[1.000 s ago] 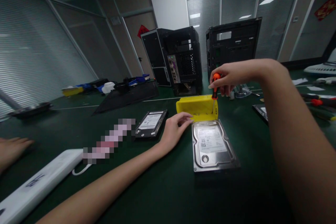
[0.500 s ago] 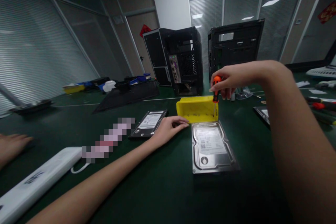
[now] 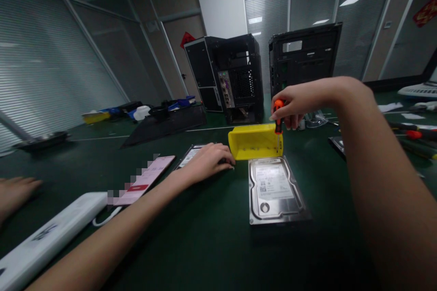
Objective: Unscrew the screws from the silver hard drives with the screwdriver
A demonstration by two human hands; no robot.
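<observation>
My right hand (image 3: 291, 108) is closed around the orange-and-black handle of a screwdriver (image 3: 278, 118). The screwdriver points downward, its tip at the right end of a small yellow bin (image 3: 235, 143) that lies with its opening toward me. Several tiny screw-like pieces show inside the bin. My left hand (image 3: 213, 159) rests at the bin's left end, fingers bent and thumb apart, with no object visible in it. A silver hard drive (image 3: 275, 191) lies label up in front of the bin. Another hard drive (image 3: 189, 156) is partly covered by my left hand and wrist.
A pink-screened phone (image 3: 150, 182) and a white power strip (image 3: 51, 232) lie left, near another person's hand (image 3: 18, 193). Computer cases (image 3: 239, 77) stand behind. Another drive (image 3: 336, 145) and tools (image 3: 414, 134) lie right, partly behind my forearm.
My left hand has drawn back left and slightly up, covering more of the left hard drive. The screwdriver stays in my right hand over the bin, almost unmoved.
</observation>
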